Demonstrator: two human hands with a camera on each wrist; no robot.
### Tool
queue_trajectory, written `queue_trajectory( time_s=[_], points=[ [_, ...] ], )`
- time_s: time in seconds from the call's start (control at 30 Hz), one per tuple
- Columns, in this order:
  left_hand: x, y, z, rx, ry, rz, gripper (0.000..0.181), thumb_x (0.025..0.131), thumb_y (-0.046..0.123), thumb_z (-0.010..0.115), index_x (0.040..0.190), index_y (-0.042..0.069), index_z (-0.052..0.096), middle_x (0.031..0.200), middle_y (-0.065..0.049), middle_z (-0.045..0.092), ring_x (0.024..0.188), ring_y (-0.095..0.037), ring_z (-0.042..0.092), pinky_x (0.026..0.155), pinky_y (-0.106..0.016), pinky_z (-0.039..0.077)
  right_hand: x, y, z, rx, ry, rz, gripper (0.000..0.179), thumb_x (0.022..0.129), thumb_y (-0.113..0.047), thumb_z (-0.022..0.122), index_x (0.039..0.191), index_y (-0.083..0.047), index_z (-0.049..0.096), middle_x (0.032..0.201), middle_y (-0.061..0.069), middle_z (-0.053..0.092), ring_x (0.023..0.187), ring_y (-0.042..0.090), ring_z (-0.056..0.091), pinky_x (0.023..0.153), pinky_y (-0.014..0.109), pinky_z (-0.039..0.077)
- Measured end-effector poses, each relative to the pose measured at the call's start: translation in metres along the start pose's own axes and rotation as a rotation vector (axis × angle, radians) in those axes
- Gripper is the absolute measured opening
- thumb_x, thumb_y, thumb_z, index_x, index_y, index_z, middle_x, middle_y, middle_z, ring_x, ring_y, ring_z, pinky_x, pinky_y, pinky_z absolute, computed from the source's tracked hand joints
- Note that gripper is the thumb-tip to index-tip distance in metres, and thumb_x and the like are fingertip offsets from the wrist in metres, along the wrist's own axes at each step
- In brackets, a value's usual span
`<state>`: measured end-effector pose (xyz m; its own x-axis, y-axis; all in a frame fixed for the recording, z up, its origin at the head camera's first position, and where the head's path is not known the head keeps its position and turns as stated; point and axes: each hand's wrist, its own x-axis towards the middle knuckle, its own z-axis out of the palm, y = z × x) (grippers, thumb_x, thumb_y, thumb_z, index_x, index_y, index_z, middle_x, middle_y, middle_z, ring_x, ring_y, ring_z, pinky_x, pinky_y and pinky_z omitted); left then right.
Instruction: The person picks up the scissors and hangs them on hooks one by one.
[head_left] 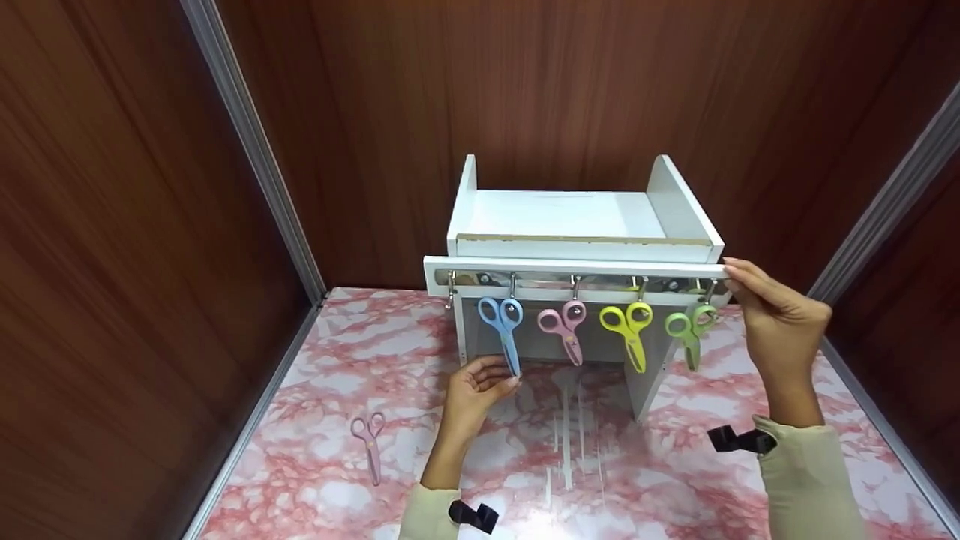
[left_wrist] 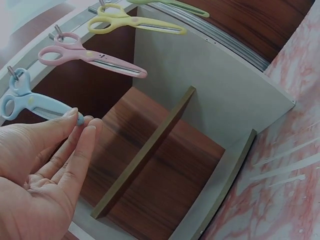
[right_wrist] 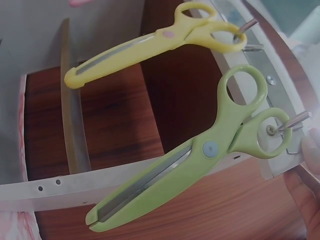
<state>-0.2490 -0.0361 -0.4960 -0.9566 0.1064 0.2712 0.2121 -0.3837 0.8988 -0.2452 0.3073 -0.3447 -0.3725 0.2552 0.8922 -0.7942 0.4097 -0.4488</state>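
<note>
Blue scissors (head_left: 501,322) hang by one handle loop from a metal hook on the white hook rail (head_left: 555,266). My left hand (head_left: 476,388) pinches their blade tip between thumb and fingers, which the left wrist view shows closely. Pink scissors (head_left: 566,330), yellow scissors (head_left: 628,330) and green scissors (head_left: 690,334) hang from further hooks to the right. My right hand (head_left: 784,315) grips the rail's right end, thumb and fingers at its edge; in the right wrist view only part of that hand shows, beside the green scissors (right_wrist: 200,150).
Behind the rail stands a white shelf unit (head_left: 694,202) with raised sides. Another pair of pink scissors (head_left: 369,446) lies on the pink-and-white marbled table (head_left: 300,420), left of my left hand. Brown wood-grain panels (head_left: 375,112) enclose the back and sides.
</note>
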Motion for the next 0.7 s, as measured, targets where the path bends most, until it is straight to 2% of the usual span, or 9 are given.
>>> queue_trajectory(
  time_s=[0.17,0.43,0.53,0.7],
  points=[
    [0.002,-0.003,0.000,0.013,-0.009,0.014,0.036,0.079,-0.009,0.070,0.112,-0.015,0.057,0.094,-0.022,0.067,0.079,-0.024,0.068,0.079,-0.049,0.055,0.000,-0.001,0.000,0.008,0.002,0.000,0.021,0.071,0.022,0.069,0.089,0.012,0.071,0.096,0.026,0.067,0.093,0.032,0.067,0.083,0.028,0.055],
    [0.005,-0.005,0.001,0.028,-0.020,0.016,0.035,0.080,-0.004,0.071,0.112,-0.011,0.059,0.098,-0.023,0.066,0.083,-0.030,0.068,0.077,-0.045,0.057,0.000,0.000,0.000,0.025,-0.003,0.004,0.021,0.071,0.023,0.068,0.089,0.013,0.070,0.096,0.028,0.066,0.094,0.033,0.066,0.085,0.029,0.054],
    [0.008,-0.005,0.002,0.026,-0.016,0.012,0.034,0.080,-0.005,0.071,0.111,-0.012,0.059,0.097,-0.022,0.066,0.082,-0.027,0.068,0.077,-0.044,0.057,0.000,0.000,0.000,0.016,-0.005,0.004,0.021,0.071,0.022,0.069,0.090,0.012,0.070,0.097,0.027,0.067,0.094,0.033,0.066,0.084,0.029,0.054],
    [0.011,-0.005,0.003,0.053,-0.011,0.019,0.033,0.080,-0.004,0.072,0.109,-0.011,0.060,0.094,-0.020,0.067,0.080,-0.022,0.068,0.078,-0.051,0.055,0.000,-0.001,0.000,-0.004,-0.003,0.000,0.021,0.071,0.021,0.070,0.089,0.011,0.071,0.096,0.026,0.067,0.094,0.032,0.066,0.084,0.028,0.054]
  ],
)
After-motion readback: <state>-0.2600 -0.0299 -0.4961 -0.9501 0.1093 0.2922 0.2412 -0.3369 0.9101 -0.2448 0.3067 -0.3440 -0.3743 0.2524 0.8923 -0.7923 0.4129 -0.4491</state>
